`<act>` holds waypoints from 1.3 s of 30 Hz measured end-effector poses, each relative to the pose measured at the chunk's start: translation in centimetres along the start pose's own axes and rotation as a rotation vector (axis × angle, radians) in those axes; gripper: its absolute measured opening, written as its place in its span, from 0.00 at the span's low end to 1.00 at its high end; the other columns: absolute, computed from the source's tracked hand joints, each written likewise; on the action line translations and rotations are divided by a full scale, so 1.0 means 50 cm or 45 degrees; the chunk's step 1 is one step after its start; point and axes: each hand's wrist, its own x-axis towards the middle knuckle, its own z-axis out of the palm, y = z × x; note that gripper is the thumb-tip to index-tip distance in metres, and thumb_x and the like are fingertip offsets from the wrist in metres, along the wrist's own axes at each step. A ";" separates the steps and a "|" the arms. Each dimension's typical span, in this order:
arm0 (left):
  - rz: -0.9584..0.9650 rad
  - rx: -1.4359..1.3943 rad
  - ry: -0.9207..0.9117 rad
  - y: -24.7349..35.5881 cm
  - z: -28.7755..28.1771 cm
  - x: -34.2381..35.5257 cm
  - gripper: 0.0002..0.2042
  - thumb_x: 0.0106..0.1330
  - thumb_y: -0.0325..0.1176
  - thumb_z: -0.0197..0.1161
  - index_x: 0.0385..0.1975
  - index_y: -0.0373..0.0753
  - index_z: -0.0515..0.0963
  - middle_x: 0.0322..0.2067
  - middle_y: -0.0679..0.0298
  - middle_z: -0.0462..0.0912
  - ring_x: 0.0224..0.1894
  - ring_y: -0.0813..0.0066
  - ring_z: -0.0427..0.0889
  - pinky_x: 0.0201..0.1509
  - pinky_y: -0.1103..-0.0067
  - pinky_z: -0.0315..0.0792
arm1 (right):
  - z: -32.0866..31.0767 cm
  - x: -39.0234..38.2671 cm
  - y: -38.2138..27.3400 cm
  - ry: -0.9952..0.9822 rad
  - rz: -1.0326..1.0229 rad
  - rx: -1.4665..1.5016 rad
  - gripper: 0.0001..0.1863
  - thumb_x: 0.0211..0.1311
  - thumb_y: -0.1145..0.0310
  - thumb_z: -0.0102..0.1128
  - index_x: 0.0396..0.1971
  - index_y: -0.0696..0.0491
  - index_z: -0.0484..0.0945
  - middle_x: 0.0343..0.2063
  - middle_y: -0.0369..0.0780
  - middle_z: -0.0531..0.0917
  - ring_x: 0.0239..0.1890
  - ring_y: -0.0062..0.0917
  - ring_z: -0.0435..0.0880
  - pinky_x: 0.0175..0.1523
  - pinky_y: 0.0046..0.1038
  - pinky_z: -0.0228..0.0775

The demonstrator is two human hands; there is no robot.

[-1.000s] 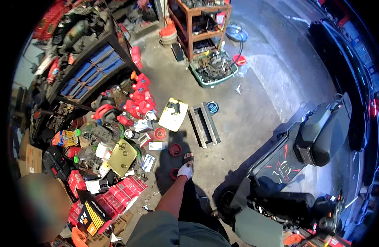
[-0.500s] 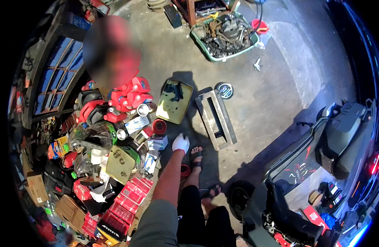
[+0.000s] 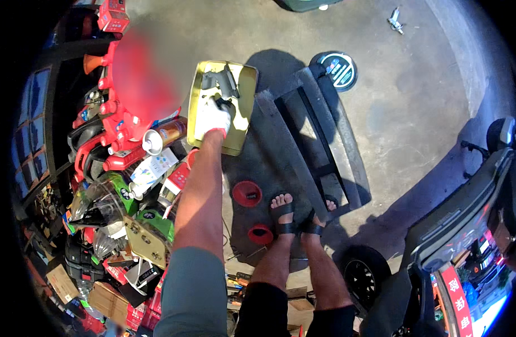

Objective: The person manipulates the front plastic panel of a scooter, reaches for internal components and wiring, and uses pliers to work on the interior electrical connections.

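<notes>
upper centre: gloved left hand (image 3: 214, 119) over a yellow tray (image 3: 240, 122), beside a black part (image 3: 228, 85); whether fingers clamp, i cannot tell.

White-gloved hand (image 3: 214, 118), yellow tray (image 3: 241, 121), black parts (image 3: 228, 84)

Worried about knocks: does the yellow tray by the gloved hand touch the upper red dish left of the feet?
Apart: the head view shows shadowed floor between the yellow tray and red dish.
</notes>
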 end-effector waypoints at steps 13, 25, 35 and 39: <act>-0.125 -0.093 0.051 0.017 0.044 -0.038 0.13 0.56 0.36 0.65 0.36 0.33 0.77 0.35 0.48 0.81 0.41 0.52 0.80 0.46 0.66 0.71 | -0.008 0.035 0.077 0.041 0.127 0.109 0.21 0.61 0.59 0.49 0.45 0.63 0.71 0.39 0.53 0.79 0.44 0.44 0.77 0.52 0.41 0.67; -0.696 -2.203 -0.681 0.026 -0.293 -0.373 0.03 0.67 0.32 0.56 0.35 0.41 0.72 0.24 0.66 0.73 0.24 0.75 0.72 0.28 0.78 0.69 | -0.259 -0.347 -0.160 0.425 -0.063 0.069 0.23 0.60 0.58 0.51 0.47 0.62 0.70 0.40 0.54 0.79 0.44 0.45 0.78 0.51 0.41 0.68; -0.514 -2.100 -1.032 0.281 -0.776 -0.748 0.10 0.67 0.29 0.54 0.46 0.37 0.69 0.27 0.66 0.74 0.24 0.79 0.74 0.25 0.84 0.68 | -0.799 -0.998 -0.125 1.625 0.034 0.155 0.25 0.59 0.56 0.52 0.48 0.62 0.69 0.41 0.54 0.79 0.44 0.45 0.79 0.50 0.41 0.69; -0.295 -2.001 -1.284 0.263 -0.757 -0.859 0.06 0.68 0.30 0.54 0.41 0.37 0.72 0.27 0.66 0.76 0.22 0.81 0.73 0.24 0.85 0.68 | -0.964 -1.216 -0.031 2.111 0.285 0.305 0.26 0.59 0.56 0.53 0.49 0.62 0.68 0.41 0.55 0.79 0.44 0.46 0.79 0.50 0.41 0.70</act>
